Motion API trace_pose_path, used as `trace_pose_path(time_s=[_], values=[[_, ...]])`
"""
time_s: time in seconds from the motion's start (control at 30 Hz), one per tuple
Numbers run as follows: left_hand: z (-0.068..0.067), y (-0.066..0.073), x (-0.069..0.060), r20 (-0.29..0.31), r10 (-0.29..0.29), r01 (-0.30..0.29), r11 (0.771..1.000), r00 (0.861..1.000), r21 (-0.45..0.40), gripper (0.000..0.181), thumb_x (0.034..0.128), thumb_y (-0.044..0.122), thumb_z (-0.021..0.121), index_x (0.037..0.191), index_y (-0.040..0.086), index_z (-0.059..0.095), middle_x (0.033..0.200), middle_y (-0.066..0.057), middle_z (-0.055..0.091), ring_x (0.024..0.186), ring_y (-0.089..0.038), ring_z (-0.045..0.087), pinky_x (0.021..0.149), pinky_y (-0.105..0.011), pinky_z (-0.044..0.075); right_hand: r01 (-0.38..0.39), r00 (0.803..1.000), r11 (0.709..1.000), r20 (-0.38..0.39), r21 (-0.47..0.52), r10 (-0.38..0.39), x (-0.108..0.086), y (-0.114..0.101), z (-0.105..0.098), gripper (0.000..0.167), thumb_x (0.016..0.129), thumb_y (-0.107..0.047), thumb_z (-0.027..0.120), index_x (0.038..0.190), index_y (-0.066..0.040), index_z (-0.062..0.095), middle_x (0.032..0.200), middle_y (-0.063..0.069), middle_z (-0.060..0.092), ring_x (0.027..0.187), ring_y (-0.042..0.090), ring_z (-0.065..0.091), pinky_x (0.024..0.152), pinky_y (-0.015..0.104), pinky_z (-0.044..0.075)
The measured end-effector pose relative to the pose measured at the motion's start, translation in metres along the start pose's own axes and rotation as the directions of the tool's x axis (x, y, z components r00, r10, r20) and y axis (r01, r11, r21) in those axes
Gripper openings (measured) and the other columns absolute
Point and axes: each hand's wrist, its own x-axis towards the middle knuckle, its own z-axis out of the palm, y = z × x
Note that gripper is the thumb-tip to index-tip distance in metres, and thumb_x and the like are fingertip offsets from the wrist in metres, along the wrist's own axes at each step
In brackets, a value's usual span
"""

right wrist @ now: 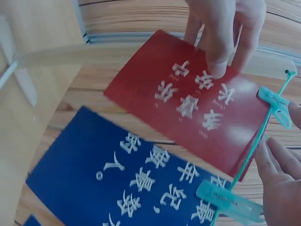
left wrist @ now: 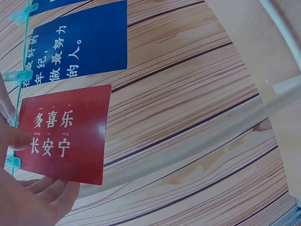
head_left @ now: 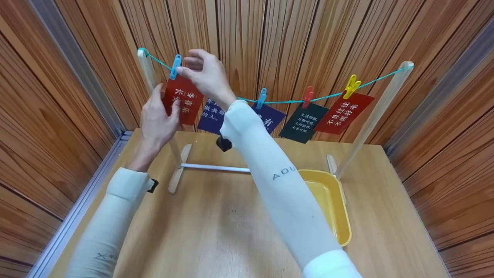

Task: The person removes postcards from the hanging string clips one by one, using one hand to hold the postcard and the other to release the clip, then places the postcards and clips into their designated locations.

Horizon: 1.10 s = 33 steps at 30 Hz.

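Note:
My left hand (head_left: pixel 157 120) pinches a red card (head_left: pixel 192 101) with white characters, its thumb on the card's face and the other fingers behind. A blue clothespin (head_left: pixel 176 66) sits at the card's top corner on a teal string; the wrist views render it teal. Beside that clothespin is my right hand (head_left: pixel 210 75), fingers spread apart and thumb at the clip; whether they touch I cannot tell. In the right wrist view, the red card (right wrist: pixel 155 80) hangs beside a blue card (right wrist: pixel 80 155), which has its own clothespin (right wrist: pixel 230 200).
Farther along the string hang another blue card (head_left: pixel 274 116), a dark green card (head_left: pixel 303 124) and a second red card (head_left: pixel 343 116) under a yellow clothespin (head_left: pixel 352 87). Wooden posts (head_left: pixel 374 116) carry the string. A yellow tray (head_left: pixel 344 204) stands on the table, partly behind my right sleeve.

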Motion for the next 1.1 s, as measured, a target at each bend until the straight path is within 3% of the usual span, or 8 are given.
trace_pose_path(time_s=[0.17,0.33,0.7,0.87,1.1], values=[[-0.002,-0.002,0.001,-0.014,-0.024,0.024,0.999,1.0,-0.041,0.053,0.1071,0.023,0.059,0.152,-0.002,0.045,0.139,-0.026,0.065,0.128,-0.04,0.066,0.107,-0.055,0.057,-0.018,1.0,0.995,0.007,0.093,0.017,0.004,-0.003,0.006,0.058,0.101,-0.022,0.071,0.153,-0.009,0.049,0.146,0.006,0.066,0.134,0.015,0.064,0.105,0.019,0.054],[-0.003,0.0,0.003,0.008,-0.055,0.056,0.992,0.998,-0.111,0.045,0.1088,0.022,0.057,0.147,0.0,0.052,0.138,-0.022,0.067,0.124,-0.036,0.069,0.105,-0.053,0.058,-0.031,0.999,0.995,0.009,0.092,0.031,0.006,-0.007,0.011,0.055,0.103,-0.025,0.069,0.152,-0.009,0.051,0.147,0.006,0.066,0.133,0.015,0.064,0.106,0.019,0.053],[-0.005,0.008,0.005,0.056,-0.027,0.033,0.992,0.998,-0.119,0.036,0.1096,0.019,0.055,0.141,0.002,0.06,0.13,-0.023,0.071,0.116,-0.037,0.073,0.101,-0.053,0.06,-0.036,0.999,0.996,-0.03,0.076,0.038,0.002,-0.01,0.005,0.046,0.105,-0.022,0.065,0.149,-0.01,0.056,0.139,0.005,0.07,0.126,0.013,0.067,0.103,0.022,0.053],[-0.011,0.009,0.007,0.072,-0.022,0.029,0.994,0.997,-0.105,0.035,0.1097,0.019,0.055,0.14,0.004,0.061,0.129,-0.023,0.072,0.115,-0.038,0.074,0.1,-0.055,0.06,-0.029,1.0,0.997,0.0,0.072,0.03,0.003,-0.01,0.0,0.045,0.105,-0.022,0.064,0.149,-0.01,0.058,0.138,0.005,0.069,0.123,0.013,0.067,0.1,0.02,0.054],[-0.013,0.011,0.007,0.07,-0.001,0.008,0.994,0.998,-0.107,0.031,0.109,0.016,0.055,0.135,0.002,0.065,0.125,-0.023,0.074,0.108,-0.039,0.076,0.093,-0.056,0.063,0.02,1.0,0.996,-0.001,0.085,-0.02,0.0,-0.008,-0.004,0.029,0.105,-0.019,0.065,0.131,-0.008,0.069,0.115,0.005,0.073,0.105,0.015,0.069,0.092,0.022,0.054]])
